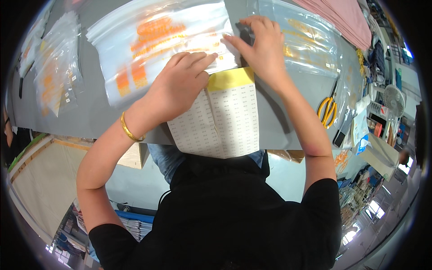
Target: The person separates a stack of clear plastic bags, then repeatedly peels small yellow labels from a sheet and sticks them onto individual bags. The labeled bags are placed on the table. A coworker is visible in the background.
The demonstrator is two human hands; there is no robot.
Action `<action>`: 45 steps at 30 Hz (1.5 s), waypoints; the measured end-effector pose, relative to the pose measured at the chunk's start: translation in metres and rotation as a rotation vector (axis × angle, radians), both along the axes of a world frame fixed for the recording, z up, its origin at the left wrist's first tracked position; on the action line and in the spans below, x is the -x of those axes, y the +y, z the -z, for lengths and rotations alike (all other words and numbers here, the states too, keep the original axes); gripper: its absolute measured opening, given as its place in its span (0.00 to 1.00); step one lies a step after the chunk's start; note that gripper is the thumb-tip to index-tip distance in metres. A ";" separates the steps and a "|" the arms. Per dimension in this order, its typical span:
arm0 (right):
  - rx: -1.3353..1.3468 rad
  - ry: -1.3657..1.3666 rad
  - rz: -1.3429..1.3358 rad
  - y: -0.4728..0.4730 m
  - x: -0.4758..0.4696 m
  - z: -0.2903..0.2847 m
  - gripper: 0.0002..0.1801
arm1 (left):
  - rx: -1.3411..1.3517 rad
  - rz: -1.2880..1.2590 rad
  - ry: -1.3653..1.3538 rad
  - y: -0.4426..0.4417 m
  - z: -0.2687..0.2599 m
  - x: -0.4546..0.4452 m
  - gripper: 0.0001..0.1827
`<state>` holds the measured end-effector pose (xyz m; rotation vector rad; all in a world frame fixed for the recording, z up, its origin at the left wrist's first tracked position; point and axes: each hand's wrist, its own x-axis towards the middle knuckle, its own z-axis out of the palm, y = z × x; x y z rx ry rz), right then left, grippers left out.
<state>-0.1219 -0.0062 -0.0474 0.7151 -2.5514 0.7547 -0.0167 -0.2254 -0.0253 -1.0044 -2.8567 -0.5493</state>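
Note:
A pile of clear plastic bags with orange print [118, 50] lies on the grey table [91, 116] before me. My left hand [185, 79] rests palm down on the lower right of this pile, over the top left of a white label sheet with a yellow band [233, 111], which hangs past the table's front edge. My right hand [265, 44] is at the pile's right edge, its thumb near the topmost bag and its fingers spread. Whether the thumb presses on the plastic, or a small label is under the left fingers, I cannot tell.
More printed clear bags [310, 44] lie at the right, another fanned pile [60, 67] at the left. Yellow-handled scissors [327, 111] and a dark phone-like object [339, 138] lie near the right front edge. Folded pink fabric [341, 20] is at the back right.

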 end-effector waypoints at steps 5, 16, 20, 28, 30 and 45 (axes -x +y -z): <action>-0.003 -0.238 0.013 -0.003 0.018 0.009 0.15 | -0.209 -0.065 -0.316 -0.004 -0.032 -0.003 0.06; 0.237 -0.225 0.272 0.058 0.033 -0.014 0.13 | -0.409 -0.213 -1.165 -0.038 -0.047 -0.008 0.13; -0.134 -0.114 0.463 0.127 0.062 -0.041 0.13 | -0.524 -0.258 -1.304 -0.040 -0.045 -0.004 0.15; 0.241 -0.238 -0.424 0.041 -0.073 -0.063 0.14 | -0.711 -0.307 -1.327 -0.015 -0.043 0.008 0.19; 0.251 -0.222 -0.434 0.025 -0.085 -0.053 0.14 | -0.711 -0.292 -1.319 -0.013 -0.048 0.009 0.19; 0.538 -0.803 -0.190 0.025 -0.010 -0.043 0.10 | -0.103 -0.038 -0.185 0.000 -0.010 -0.005 0.08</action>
